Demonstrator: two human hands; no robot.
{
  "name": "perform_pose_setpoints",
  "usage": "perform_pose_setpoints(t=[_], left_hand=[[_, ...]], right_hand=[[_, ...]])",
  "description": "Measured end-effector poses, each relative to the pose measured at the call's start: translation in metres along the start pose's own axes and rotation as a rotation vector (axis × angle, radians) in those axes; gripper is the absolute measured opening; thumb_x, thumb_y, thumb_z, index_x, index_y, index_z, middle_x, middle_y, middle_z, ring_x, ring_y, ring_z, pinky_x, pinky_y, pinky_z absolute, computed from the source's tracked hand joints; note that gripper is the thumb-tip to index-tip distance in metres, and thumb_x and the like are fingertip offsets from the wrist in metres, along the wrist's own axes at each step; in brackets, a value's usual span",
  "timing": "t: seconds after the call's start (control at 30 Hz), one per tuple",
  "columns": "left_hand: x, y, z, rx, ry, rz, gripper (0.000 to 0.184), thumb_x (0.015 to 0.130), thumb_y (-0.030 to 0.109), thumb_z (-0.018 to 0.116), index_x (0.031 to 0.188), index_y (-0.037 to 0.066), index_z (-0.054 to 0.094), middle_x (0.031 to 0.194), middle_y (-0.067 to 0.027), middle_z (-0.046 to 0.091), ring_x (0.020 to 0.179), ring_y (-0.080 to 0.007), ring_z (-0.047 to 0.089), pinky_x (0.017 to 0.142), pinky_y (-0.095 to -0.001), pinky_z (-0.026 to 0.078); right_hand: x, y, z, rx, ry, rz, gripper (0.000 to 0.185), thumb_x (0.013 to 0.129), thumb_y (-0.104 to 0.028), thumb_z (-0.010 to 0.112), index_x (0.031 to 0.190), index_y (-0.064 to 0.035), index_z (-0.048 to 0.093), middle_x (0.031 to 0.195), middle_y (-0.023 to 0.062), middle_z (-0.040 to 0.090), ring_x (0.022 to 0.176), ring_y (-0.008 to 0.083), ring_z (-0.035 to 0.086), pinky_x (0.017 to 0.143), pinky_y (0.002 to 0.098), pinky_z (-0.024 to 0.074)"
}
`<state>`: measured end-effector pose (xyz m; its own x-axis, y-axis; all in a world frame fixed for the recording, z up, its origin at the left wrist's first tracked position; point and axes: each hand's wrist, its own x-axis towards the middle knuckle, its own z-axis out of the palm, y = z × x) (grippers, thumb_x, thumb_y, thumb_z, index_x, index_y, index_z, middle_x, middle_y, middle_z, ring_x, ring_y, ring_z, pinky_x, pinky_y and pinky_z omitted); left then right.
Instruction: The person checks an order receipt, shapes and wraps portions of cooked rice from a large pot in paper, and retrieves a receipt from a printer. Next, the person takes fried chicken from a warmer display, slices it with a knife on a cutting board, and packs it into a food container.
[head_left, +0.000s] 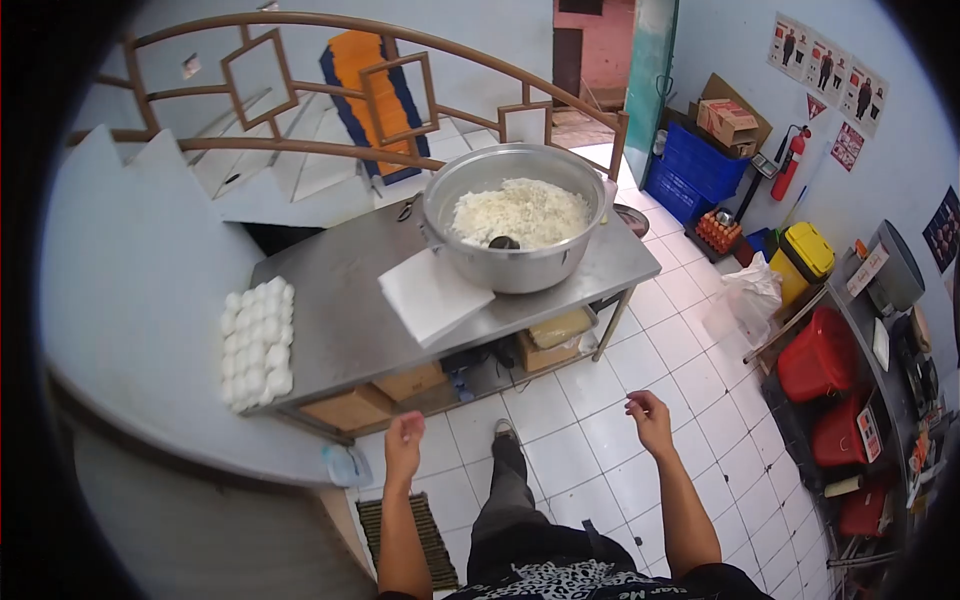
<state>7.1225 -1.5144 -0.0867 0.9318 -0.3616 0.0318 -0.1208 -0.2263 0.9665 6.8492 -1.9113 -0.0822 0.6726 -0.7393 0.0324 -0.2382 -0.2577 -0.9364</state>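
Observation:
My left hand (404, 446) is in the air before the steel table (335, 300), fingers apart and nothing in it. To the right, my right hand (650, 422) hangs over the tiled floor with loosely curled fingers, also empty. A large metal pot (530, 262) of white rice (525, 208) stands on the table, with a dark round object (504, 242) in the rice. White paper sheets (430, 295) lie beside the pot, partly over the table's front edge. Several white wrapped bundles (258, 340) are stacked at the table's left end.
Boxes (350, 408) sit on the shelf below the table. Behind it rises a staircase with a brown railing (290, 145). At the right are blue crates (690, 170), a yellow-lidded bin (808, 250), red buckets (818, 350) and a fire extinguisher (790, 165). A mat (430, 540) lies on the floor.

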Motion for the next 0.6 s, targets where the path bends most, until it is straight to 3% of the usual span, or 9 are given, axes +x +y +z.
perform_pose_setpoints(t=[0.1, 0.23, 0.37, 0.43, 0.5, 0.57, 0.6], left_hand=[[0.123, 0.064, 0.036, -0.050, 0.091, 0.129, 0.021, 0.098, 0.017, 0.063, 0.112, 0.002, 0.063, 0.110, -0.0086, 0.069, 0.102, -0.0177, 0.064, 0.091, -0.0332, 0.049], [0.268, 0.138, 0.082, 0.098, 0.120, 0.312, 0.025, 0.093, 0.010, 0.066, 0.116, 0.001, 0.061, 0.111, -0.0099, 0.068, 0.104, -0.0206, 0.065, 0.092, -0.0341, 0.049], [0.379, 0.206, 0.155, 0.418, -0.289, 0.394, 0.044, 0.082, 0.013, 0.075, 0.123, 0.004, 0.060, 0.120, -0.0146, 0.066, 0.112, -0.0288, 0.064, 0.096, -0.0394, 0.048], [0.431, 0.189, 0.203, 0.672, -0.522, 0.610, 0.048, 0.081, 0.020, 0.077, 0.122, 0.003, 0.060, 0.125, -0.0142, 0.064, 0.114, -0.0301, 0.063, 0.096, -0.0464, 0.047], [0.463, 0.165, 0.252, 1.152, -0.713, 0.523, 0.050, 0.078, 0.027, 0.079, 0.120, 0.008, 0.062, 0.124, -0.0141, 0.066, 0.113, -0.0272, 0.065, 0.097, -0.0466, 0.046], [0.479, 0.138, 0.285, 1.340, -0.892, 0.382, 0.060, 0.071, 0.030, 0.084, 0.121, 0.009, 0.060, 0.117, -0.0135, 0.068, 0.109, -0.0293, 0.066, 0.096, -0.0471, 0.046], [0.486, 0.132, 0.295, 1.428, -0.968, 0.304, 0.065, 0.067, 0.032, 0.086, 0.122, 0.009, 0.059, 0.113, -0.0132, 0.069, 0.106, -0.0304, 0.067, 0.095, -0.0473, 0.046]], right_hand=[[0.059, -0.009, 0.011, -0.203, 0.050, 0.050, 0.022, 0.092, -0.013, 0.061, 0.107, 0.0018, 0.068, 0.090, 0.0143, 0.072, 0.085, 0.0231, 0.071, 0.076, 0.0348, 0.0549], [0.118, -0.027, 0.010, -0.196, 0.164, 0.178, 0.019, 0.092, -0.010, 0.062, 0.107, 0.0000, 0.069, 0.092, 0.0139, 0.072, 0.082, 0.0222, 0.069, 0.076, 0.0347, 0.0536], [0.183, -0.070, 0.004, -0.189, 0.377, 0.126, 0.017, 0.096, -0.010, 0.059, 0.104, 0.0027, 0.067, 0.085, 0.0101, 0.069, 0.081, 0.0167, 0.067, 0.074, 0.0299, 0.0520], [0.227, -0.098, 0.006, -0.163, 0.443, 0.064, 0.014, 0.094, -0.005, 0.059, 0.103, 0.0020, 0.068, 0.085, 0.0105, 0.069, 0.079, 0.0177, 0.066, 0.076, 0.0301, 0.0510], [0.276, -0.138, 0.012, -0.207, 0.406, -0.055, 0.013, 0.091, -0.001, 0.061, 0.102, 0.0017, 0.068, 0.086, 0.0118, 0.068, 0.080, 0.0201, 0.067, 0.076, 0.0310, 0.0507], [0.327, -0.178, 0.027, -0.317, 0.280, -0.241, 0.014, 0.089, 0.002, 0.062, 0.101, 0.0018, 0.067, 0.086, 0.0126, 0.067, 0.081, 0.0220, 0.067, 0.077, 0.0310, 0.0506], [0.353, -0.190, 0.039, -0.285, 0.187, -0.300, 0.017, 0.085, 0.006, 0.064, 0.100, 0.0008, 0.068, 0.087, 0.0148, 0.065, 0.081, 0.0272, 0.066, 0.076, 0.0335, 0.0507]])
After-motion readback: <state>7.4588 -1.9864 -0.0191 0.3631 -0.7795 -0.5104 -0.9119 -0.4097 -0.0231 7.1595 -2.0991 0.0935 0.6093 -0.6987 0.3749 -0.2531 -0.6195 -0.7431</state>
